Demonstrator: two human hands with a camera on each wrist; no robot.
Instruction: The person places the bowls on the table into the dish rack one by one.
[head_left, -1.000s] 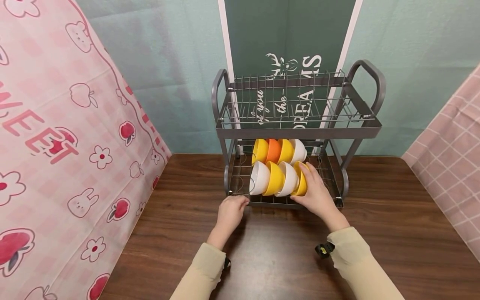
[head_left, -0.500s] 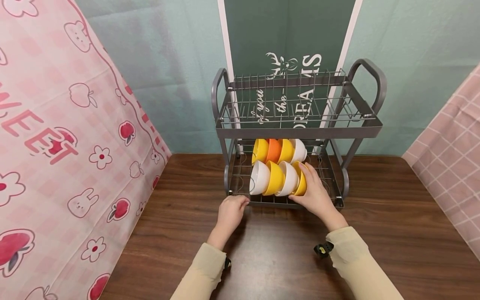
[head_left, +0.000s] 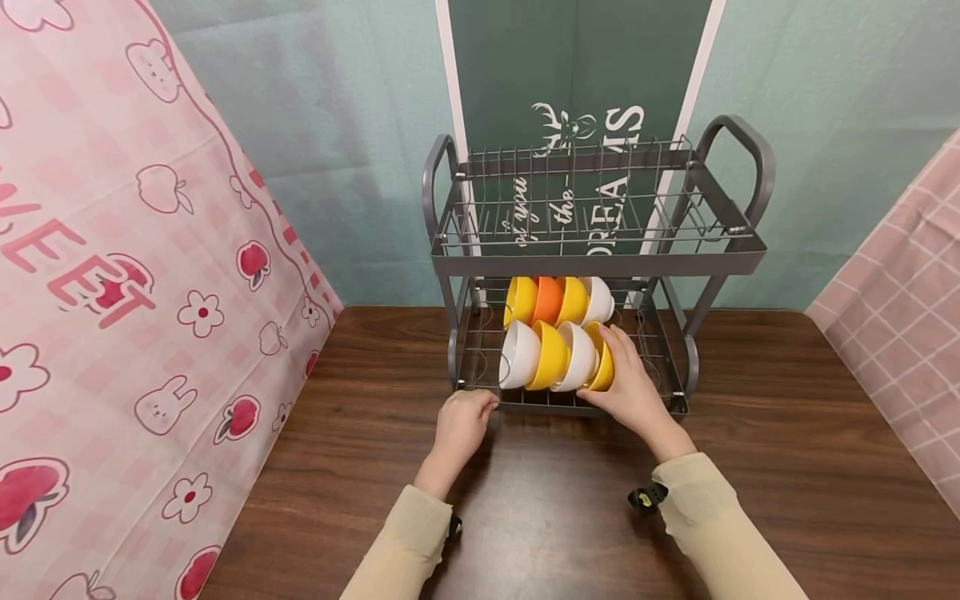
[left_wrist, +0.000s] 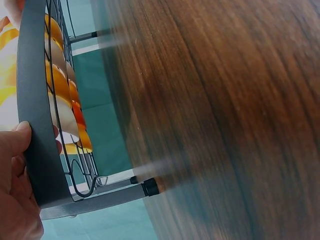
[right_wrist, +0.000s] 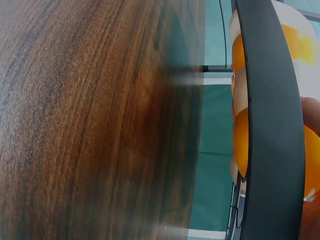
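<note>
A grey two-tier dish rack (head_left: 600, 265) holds two rows of bowls on its lower tier. In the front row, a white bowl (head_left: 519, 357), a yellow bowl (head_left: 551, 358) and another white bowl (head_left: 577, 358) lean on their sides. My right hand (head_left: 633, 396) grips the yellow bowl (head_left: 605, 371) at that row's right end, fingers over its top and thumb below. My left hand (head_left: 461, 423) pinches the rack's lower front rail (left_wrist: 37, 100), with the thumb in front and fingertips behind. Part of the right hand is hidden behind the rail in the right wrist view.
Behind stand a yellow bowl (head_left: 521, 302), an orange bowl (head_left: 548, 300), another yellow bowl (head_left: 572, 300) and a white bowl (head_left: 597, 300). The rack's wire upper tier overhangs them. A brown wooden table (head_left: 540, 508) carries the rack; printed cloths (head_left: 202, 317) hang around it.
</note>
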